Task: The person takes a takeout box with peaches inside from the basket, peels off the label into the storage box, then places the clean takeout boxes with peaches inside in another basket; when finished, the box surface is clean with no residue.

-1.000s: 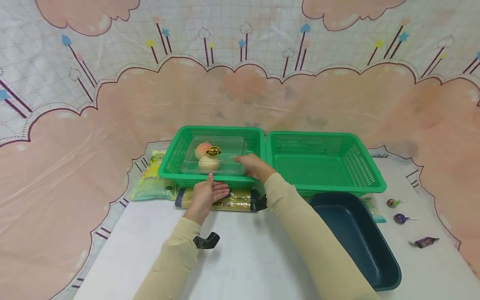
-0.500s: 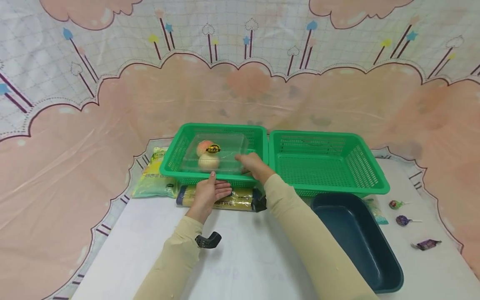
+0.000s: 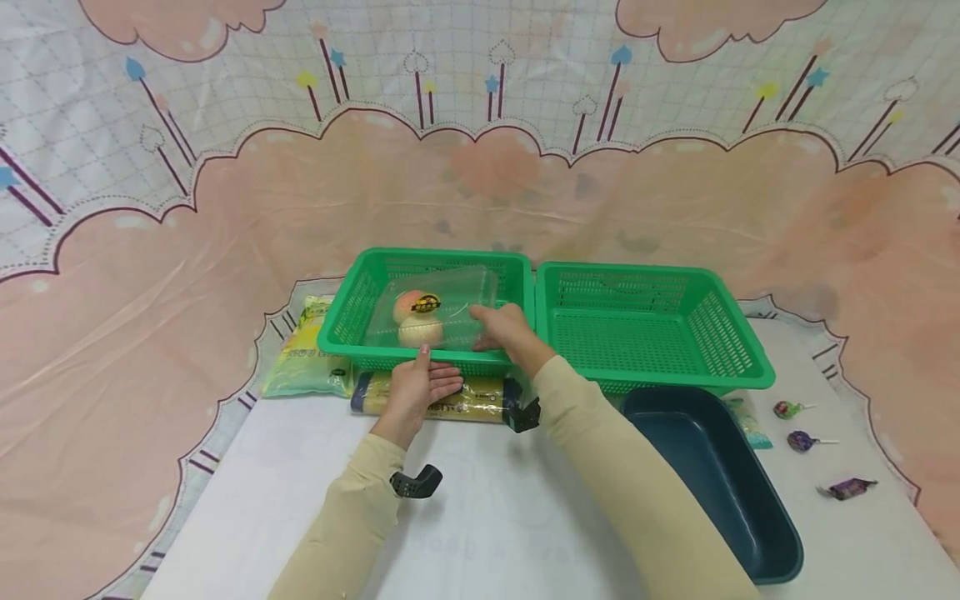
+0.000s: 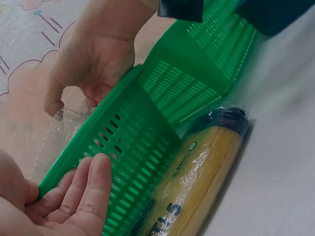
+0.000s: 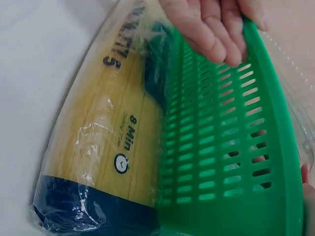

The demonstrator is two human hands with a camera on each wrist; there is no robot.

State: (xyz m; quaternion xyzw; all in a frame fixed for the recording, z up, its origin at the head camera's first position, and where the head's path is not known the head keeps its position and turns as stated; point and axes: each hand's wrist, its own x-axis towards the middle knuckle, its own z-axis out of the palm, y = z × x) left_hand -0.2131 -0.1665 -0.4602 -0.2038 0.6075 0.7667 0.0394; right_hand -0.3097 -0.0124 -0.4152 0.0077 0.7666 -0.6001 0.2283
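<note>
Within the last second the clear fruit box (image 3: 438, 310) has tilted up inside the left green basket (image 3: 352, 304) near the desk's far edge, the right hand (image 3: 504, 332) pinching its corner, suggesting lifting, while the left hand (image 3: 420, 385) lies straight-fingered against the basket's near wall.

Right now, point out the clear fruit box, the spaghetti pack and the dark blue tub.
clear fruit box (image 3: 450, 300): head view, on its transparent lid.
spaghetti pack (image 5: 113, 142): right wrist view, on the yellow middle of the wrapper.
dark blue tub (image 3: 780, 542): head view, on its near right rim.
</note>
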